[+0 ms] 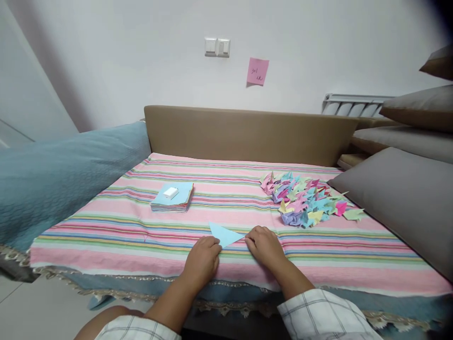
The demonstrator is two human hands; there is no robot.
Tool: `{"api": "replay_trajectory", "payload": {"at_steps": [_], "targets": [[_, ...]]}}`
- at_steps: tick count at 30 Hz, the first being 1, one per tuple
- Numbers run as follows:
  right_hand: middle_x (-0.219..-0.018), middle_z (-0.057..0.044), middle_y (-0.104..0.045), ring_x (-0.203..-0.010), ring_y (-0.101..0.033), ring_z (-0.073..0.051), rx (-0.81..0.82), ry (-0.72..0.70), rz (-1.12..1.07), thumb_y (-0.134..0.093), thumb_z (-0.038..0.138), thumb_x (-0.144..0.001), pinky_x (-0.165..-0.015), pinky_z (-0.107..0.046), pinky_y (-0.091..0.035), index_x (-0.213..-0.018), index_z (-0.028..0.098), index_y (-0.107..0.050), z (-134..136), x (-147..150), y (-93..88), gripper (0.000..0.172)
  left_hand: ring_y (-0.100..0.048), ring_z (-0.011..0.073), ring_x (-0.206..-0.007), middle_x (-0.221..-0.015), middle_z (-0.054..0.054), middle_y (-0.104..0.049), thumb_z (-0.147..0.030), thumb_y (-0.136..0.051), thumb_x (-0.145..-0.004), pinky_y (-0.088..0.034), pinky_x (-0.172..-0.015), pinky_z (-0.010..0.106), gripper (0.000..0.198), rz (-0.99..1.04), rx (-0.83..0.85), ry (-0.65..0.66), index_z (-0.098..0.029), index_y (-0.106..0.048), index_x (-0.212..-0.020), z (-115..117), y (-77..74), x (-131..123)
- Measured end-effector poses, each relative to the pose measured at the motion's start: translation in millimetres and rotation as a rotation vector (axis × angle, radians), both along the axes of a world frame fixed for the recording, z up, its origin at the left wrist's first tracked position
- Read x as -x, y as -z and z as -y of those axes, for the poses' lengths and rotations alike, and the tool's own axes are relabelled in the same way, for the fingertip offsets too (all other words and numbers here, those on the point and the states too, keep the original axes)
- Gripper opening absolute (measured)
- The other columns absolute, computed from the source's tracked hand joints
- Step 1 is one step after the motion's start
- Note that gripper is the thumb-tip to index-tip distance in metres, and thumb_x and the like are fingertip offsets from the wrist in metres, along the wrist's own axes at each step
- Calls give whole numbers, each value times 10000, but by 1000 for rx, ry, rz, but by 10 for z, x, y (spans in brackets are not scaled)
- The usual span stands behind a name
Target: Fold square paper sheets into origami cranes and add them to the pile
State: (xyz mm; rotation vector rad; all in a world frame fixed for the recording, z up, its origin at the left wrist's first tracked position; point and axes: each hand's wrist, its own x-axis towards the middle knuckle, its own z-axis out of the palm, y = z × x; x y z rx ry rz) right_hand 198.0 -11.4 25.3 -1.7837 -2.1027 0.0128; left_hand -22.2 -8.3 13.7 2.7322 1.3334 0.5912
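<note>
A light blue sheet of paper (225, 234), folded to a triangle, lies on the striped cloth (233, 217) in front of me. My left hand (204, 257) grips its near corner, thumb and fingers closed on the edge. At the triangle's right tip, my right hand (264, 244) pinches the paper between thumb and fingertips. Parts of both corners are hidden under the fingers.
A stack of coloured paper (173, 198) with a small white box (171, 192) on top sits left of centre. Many folded paper figures (307, 198) are heaped to the right. Grey cushions (399, 189) border the right side, and a brown backrest (247, 134) stands behind.
</note>
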Motion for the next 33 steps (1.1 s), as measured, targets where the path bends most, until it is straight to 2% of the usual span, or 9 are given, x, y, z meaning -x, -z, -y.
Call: {"api": "replay_trajectory", "payload": {"at_steps": [2,7,13,18,22,26,30,33], "targets": [[-847,-51,-639,-835,-553,-197,11,29,-86,-513,234,-853,-742,-307,-377,-826,216,-679,-29,-14,11,169,-571,222,-978,-1018,73,-658,-51,-459,-746,-453,-880,377,302,4,-15,0,-196,-686,-884,-2,0,6],[-1024,-47,-626,-980,-531,-200,6,-40,-272,-539,279,-845,-854,-316,-356,-1081,234,-624,-71,49,116,255,-579,229,-961,-1014,87,-659,-56,-471,-744,-469,-873,391,299,8,-74,20,-191,-692,-894,-19,46,24],[-985,-50,-615,-954,-516,-215,10,23,-229,-558,345,-829,-853,-342,-329,-1028,257,-651,-63,166,159,236,-530,261,-1067,-1111,94,-634,-62,-488,-735,-421,-938,448,308,68,-113,-10,-203,-709,-896,-21,94,39],[-1004,-55,-602,-967,-505,-223,-3,13,-181,-565,324,-824,-854,-350,-326,-1046,267,-650,-67,215,164,245,-420,328,-1212,-1267,35,-573,-132,-522,-753,-257,-1002,612,320,45,76,-195,-319,-724,-917,11,-18,37],[-1006,-57,-600,-957,-511,-221,0,6,-161,-551,328,-832,-842,-357,-333,-1062,277,-649,-78,225,184,254,-355,344,-1278,-1353,26,-501,-187,-546,-757,-178,-1010,647,314,13,231,-259,-370,-711,-951,17,-112,37],[-999,-56,-601,-951,-514,-221,-11,-1,-151,-563,339,-826,-838,-358,-341,-1053,275,-651,-72,227,194,252,-343,334,-1287,-1362,10,-492,-207,-552,-768,-136,-1008,663,302,19,275,-279,-396,-705,-946,3,-147,41],[-1041,-67,-597,-973,-515,-229,-22,-1,-169,-567,304,-821,-845,-363,-349,-1085,263,-630,-61,248,191,275,-366,332,-1260,-1337,24,-514,-230,-576,-769,-173,-1003,648,250,56,191,-299,-365,-714,-928,21,-139,19],[-1079,-68,-597,-1013,-508,-228,-47,-58,-177,-549,257,-830,-860,-359,-349,-1145,267,-595,-63,267,203,318,-377,307,-1251,-1344,47,-506,-271,-562,-804,-187,-1038,593,261,80,43,-179,-316,-680,-1033,76,-93,-28]]}}
